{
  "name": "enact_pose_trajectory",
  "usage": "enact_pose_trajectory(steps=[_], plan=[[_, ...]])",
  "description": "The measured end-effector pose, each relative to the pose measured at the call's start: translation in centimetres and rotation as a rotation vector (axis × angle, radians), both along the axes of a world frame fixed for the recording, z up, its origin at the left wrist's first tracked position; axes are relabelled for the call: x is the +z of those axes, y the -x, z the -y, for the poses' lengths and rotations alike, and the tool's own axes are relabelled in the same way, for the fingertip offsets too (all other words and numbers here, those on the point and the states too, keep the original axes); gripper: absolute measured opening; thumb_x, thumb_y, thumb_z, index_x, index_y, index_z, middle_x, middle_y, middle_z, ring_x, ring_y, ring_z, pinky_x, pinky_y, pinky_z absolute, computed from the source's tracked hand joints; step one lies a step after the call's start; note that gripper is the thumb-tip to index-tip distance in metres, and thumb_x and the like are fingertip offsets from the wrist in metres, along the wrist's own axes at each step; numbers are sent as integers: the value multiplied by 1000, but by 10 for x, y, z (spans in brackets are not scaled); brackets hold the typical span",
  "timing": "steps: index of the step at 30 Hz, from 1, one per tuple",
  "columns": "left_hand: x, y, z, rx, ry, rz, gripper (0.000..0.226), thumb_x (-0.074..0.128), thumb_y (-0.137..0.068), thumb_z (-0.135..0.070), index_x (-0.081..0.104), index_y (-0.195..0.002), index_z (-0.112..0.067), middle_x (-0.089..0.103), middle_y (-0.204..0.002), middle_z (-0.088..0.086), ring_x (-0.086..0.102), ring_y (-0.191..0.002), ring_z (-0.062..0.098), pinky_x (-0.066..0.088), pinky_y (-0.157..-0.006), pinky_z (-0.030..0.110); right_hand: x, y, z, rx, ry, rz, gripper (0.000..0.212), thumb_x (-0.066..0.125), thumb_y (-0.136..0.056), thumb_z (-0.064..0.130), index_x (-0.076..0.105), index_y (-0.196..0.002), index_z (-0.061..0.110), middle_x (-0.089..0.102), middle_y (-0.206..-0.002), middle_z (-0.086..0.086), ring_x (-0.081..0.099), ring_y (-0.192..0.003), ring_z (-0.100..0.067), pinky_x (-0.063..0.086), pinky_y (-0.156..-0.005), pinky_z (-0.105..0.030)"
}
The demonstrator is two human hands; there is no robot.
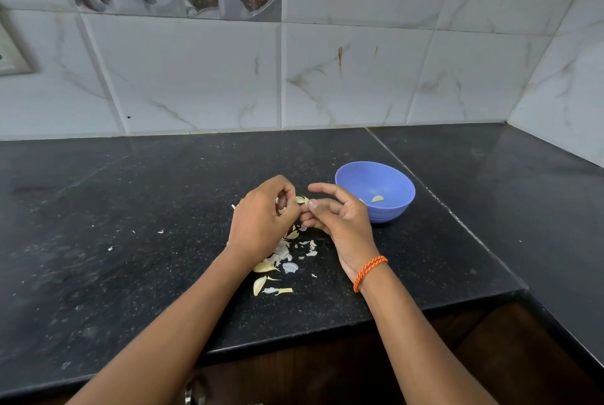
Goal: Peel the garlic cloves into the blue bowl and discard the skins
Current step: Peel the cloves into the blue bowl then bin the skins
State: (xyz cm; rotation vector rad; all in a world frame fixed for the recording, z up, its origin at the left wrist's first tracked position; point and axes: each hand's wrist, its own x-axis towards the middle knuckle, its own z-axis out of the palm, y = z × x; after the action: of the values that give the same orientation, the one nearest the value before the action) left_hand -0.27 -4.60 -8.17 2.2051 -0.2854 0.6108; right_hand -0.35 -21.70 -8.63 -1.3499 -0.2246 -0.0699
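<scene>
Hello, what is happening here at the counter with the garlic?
A person is peeling garlic over a black counter. The left hand and the right hand together pinch one garlic clove between the fingertips. A blue bowl stands to the right, with a peeled clove in it. Loose skins lie scattered on the counter under the hands, not yet discarded.
</scene>
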Motion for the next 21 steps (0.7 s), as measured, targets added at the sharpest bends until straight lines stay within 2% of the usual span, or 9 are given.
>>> enact_pose_trajectory(steps=[4,6,9,12,16,21], plan=[[0,-1,-2,62,30,-8,16,66,-97,-25,58,-84,-32,60,-69,-7,55,-63,14,50,-59,38,1,0,2,-19,4,14,26,68,-101,1,68,-126,5,79,-95,-22,74,-82,-25,64,-81,-34],[0,-2,-4,89,21,-21,15,65,-97,-27,60,-84,-32,62,-69,-8,58,-63,14,50,-59,36,2,1,2,-28,2,17,23,67,-102,2,69,-124,4,79,-95,-21,74,-82,-25,64,-80,-32],[-2,-3,-6,101,-56,-40,11,66,-96,-31,66,-86,-35,68,-77,-16,61,-63,7,46,-58,30,1,1,3,-41,9,27,18,64,-104,4,70,-121,1,79,-98,-20,75,-84,-26,64,-80,-32],[-1,-3,-8,100,-99,-48,17,65,-96,-27,76,-91,-38,73,-84,-23,62,-64,-1,43,-59,26,-1,0,2,-63,40,36,16,62,-106,5,71,-117,-1,79,-98,-18,76,-85,-26,63,-79,-31],[0,-2,-7,54,-82,-43,22,59,-92,-35,80,-89,-39,75,-92,-24,68,-77,3,56,-67,33,0,0,2,-76,66,52,16,62,-106,5,71,-116,-1,79,-97,-18,76,-84,-24,64,-79,-30],[-1,-3,-10,6,-10,-29,9,76,-92,-39,79,-84,-37,75,-86,-23,70,-78,5,60,-69,38,3,4,1,-94,62,79,12,70,-100,3,70,-110,-3,80,-94,-16,77,-86,-21,63,-80,-29]])
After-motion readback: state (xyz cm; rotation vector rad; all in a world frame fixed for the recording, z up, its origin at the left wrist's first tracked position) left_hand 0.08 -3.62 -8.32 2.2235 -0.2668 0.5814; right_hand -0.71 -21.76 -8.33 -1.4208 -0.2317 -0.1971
